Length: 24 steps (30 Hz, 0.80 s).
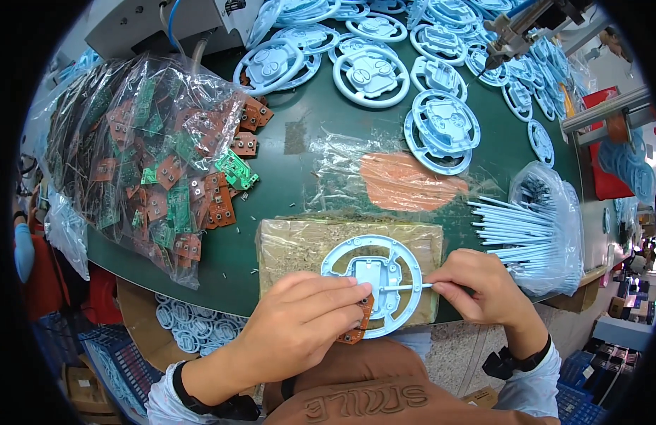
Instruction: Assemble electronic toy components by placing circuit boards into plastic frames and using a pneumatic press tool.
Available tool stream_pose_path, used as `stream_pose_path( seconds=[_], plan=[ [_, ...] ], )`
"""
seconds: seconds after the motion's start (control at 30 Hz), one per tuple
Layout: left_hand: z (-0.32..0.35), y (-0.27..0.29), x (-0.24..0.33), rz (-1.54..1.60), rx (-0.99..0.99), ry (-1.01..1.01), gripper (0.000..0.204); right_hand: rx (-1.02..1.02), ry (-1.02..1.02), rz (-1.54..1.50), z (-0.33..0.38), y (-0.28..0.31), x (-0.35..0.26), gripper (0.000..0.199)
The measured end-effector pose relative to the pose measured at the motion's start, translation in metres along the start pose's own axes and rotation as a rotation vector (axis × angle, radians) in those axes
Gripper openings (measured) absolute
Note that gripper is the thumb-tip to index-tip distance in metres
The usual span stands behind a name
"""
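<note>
A light blue toy steering wheel [371, 270] lies over a plastic-wrapped cardboard pad [292, 248] close in front of me. My left hand [303, 312] grips its left side, fingertips on the central housing. Under those fingers a brown circuit board [357, 330] shows at the wheel's lower left; the hand hides part of it. From the right, my right hand [476, 283] pinches the outer end of a thin light blue plastic rod [398, 287]. That rod lies across the right side of the rim, its inner end reaching the housing.
At left, a clear bag [129, 142] spills brown and green circuit boards. Many blue steering wheels [370, 74] cover the back of the green table [292, 184]. A bag of blue rods [515, 223] lies at right. Metal machine parts [515, 35] overhang the back right.
</note>
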<state>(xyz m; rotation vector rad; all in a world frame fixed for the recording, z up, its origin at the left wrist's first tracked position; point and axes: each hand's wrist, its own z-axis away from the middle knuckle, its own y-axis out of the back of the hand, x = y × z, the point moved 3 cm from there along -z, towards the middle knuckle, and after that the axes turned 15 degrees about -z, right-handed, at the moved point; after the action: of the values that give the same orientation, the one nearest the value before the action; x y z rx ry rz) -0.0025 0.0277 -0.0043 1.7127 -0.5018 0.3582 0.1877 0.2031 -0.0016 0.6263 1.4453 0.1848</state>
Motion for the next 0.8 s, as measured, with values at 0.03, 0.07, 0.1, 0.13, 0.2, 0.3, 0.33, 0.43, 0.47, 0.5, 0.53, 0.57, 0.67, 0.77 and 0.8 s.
stream_pose_path(
  seconds=[0.03, 0.07, 0.1, 0.13, 0.2, 0.3, 0.33, 0.43, 0.47, 0.5, 0.53, 0.57, 0.67, 0.77, 0.8],
  plan=[
    [0.000, 0.000, 0.000, -0.002, -0.002, 0.002, 0.018, -0.010, -0.002, 0.000, -0.001, 0.000, -0.001, 0.013],
    [0.000, 0.000, 0.000, -0.003, -0.003, 0.001, 0.019, -0.011, 0.000, -0.003, -0.002, 0.000, -0.003, 0.013],
    [0.000, 0.001, 0.000, -0.004, -0.004, -0.001, 0.019, -0.017, -0.018, 0.020, -0.002, 0.000, -0.004, 0.013],
    [0.000, 0.001, 0.000, -0.004, -0.006, -0.002, 0.019, -0.021, -0.038, 0.044, -0.003, 0.001, -0.005, 0.012],
    [-0.002, 0.003, 0.002, -0.007, 0.045, 0.003, 0.022, -0.006, -0.047, 0.052, -0.002, 0.000, -0.007, 0.012],
    [-0.005, 0.009, 0.005, -0.001, 0.162, 0.073, 0.024, 0.016, -0.044, 0.066, 0.000, -0.002, -0.009, 0.012],
    [-0.008, 0.008, 0.006, -0.003, 0.162, 0.077, 0.024, 0.021, -0.033, 0.073, -0.001, -0.003, -0.009, 0.013],
    [-0.019, 0.004, 0.005, -0.048, 0.216, 0.066, 0.027, 0.028, -0.048, 0.064, 0.002, -0.006, -0.008, 0.013],
    [-0.022, 0.002, 0.006, -0.072, 0.190, 0.043, 0.027, 0.027, -0.045, 0.064, 0.002, -0.006, -0.008, 0.013],
    [-0.024, 0.001, 0.007, -0.098, 0.164, 0.020, 0.027, 0.032, -0.046, 0.065, 0.003, -0.007, -0.008, 0.012],
    [-0.025, 0.001, 0.008, -0.096, 0.165, 0.020, 0.027, 0.037, -0.050, 0.068, 0.004, -0.007, -0.008, 0.012],
    [-0.025, 0.002, 0.010, -0.113, 0.159, 0.008, 0.026, 0.037, -0.050, 0.068, 0.004, -0.007, -0.008, 0.012],
    [-0.026, 0.003, 0.012, -0.155, 0.135, -0.017, 0.025, 0.029, -0.040, 0.076, 0.004, -0.008, -0.008, 0.010],
    [-0.027, 0.002, 0.009, -0.118, 0.107, -0.019, 0.025, 0.030, -0.043, 0.084, 0.003, -0.007, -0.008, 0.010],
    [-0.027, 0.001, 0.007, -0.056, 0.097, -0.008, 0.027, 0.024, -0.047, 0.095, 0.002, -0.007, -0.008, 0.010]
  ],
)
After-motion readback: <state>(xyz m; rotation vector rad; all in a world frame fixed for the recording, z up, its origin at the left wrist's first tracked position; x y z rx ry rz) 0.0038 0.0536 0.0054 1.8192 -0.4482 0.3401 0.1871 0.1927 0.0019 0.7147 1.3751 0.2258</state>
